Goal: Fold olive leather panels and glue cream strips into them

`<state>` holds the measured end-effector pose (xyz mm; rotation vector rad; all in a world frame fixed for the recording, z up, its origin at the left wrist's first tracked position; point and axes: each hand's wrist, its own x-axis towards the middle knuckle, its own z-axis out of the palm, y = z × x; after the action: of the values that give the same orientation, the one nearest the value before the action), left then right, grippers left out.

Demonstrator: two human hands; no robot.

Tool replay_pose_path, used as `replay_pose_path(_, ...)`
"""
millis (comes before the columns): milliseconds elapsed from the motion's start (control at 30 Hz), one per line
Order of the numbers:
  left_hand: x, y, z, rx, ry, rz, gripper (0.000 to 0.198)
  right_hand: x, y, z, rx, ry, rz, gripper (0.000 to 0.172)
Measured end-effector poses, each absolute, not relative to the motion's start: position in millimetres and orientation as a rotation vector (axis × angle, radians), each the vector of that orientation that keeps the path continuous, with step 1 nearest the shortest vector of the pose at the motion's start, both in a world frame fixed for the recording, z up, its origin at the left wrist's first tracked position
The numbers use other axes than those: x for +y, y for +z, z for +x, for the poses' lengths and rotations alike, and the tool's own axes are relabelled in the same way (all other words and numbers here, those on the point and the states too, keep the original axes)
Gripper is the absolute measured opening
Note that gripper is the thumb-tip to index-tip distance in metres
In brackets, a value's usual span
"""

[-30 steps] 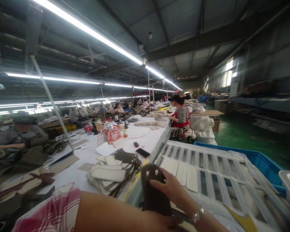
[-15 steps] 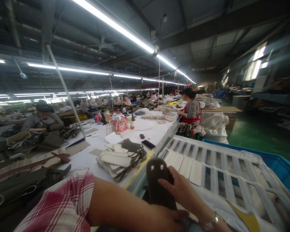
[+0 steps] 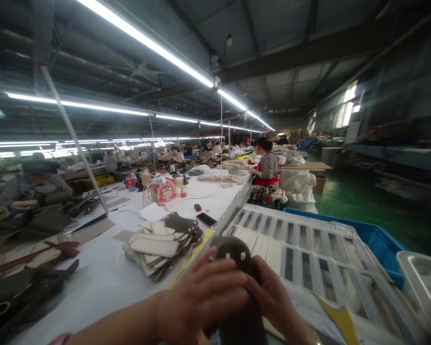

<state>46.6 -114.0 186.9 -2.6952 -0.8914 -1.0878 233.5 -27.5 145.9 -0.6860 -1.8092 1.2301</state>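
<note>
A dark brown, leather-looking piece (image 3: 242, 318) with a rounded end and two small light slots stands in front of me. My right hand (image 3: 275, 299) is closed on its right edge, thumb across the front. My left hand (image 3: 204, 292), slightly blurred, is stretched flat across the front of the piece with its fingers extended; I cannot tell whether it touches the piece. Part of the piece's middle is hidden behind it. To the left lies a stack of similar cream and dark pieces (image 3: 154, 247) with holes near their ends.
A white slatted rack (image 3: 311, 235) holding pale strips stands to the right, beside a blue bin (image 3: 377, 244) and a pale tub (image 3: 416, 268). On the white table (image 3: 104, 258) lie a phone (image 3: 206, 219) and a patterned red box (image 3: 165, 190). A co-worker (image 3: 266, 165) sits farther along.
My left hand has risen from low beside the right forearm to in front of the dark piece, fingers now extended. The right hand keeps its hold. The view has turned right.
</note>
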Motion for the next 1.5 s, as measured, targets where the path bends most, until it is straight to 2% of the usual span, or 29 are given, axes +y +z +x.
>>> replay_pose_path(67, -103, 187, 43, -1.290, -1.591, -2.458, 0.075, -28, 146, 240, -1.797, 1.235, -0.683, 0.025)
replay_pose_path(167, -79, 168, 59, -1.639, -2.130, -2.338, 0.064, -26, 145, 244, -1.803, 1.225, -0.708, 0.026)
replay_pose_path(300, -59, 147, 91, -1.669, -2.663, -2.144, 0.049, -16, 140, 244, -1.884, 1.072, -0.809, 0.029)
replay_pose_path(433, -59, 150, 104, -1.581, -2.949, -2.014, 0.043, -9, 142, 243, -1.948, 0.922, -0.932, 0.031)
replay_pose_path(733, -57, 154, 97, -1.636, -3.148, -1.706, 0.044, -5, 162, 227, -2.094, 0.937, -0.956, 0.041)
replay_pose_path(1067, -59, 150, 88, -1.693, -3.347, -1.584, 0.047, -12, 171, 222, -2.178, 0.834, -0.929, 0.035)
replay_pose_path(1367, -60, 149, 83, -1.792, -3.312, -1.481, 0.045, -13, 174, 215, -2.239, 0.739, -0.958, 0.034)
replay_pose_path(1500, -61, 153, 80, -1.862, -3.015, -1.733, 0.041, -11, 163, 214, -2.078, 0.584, -1.012, 0.029)
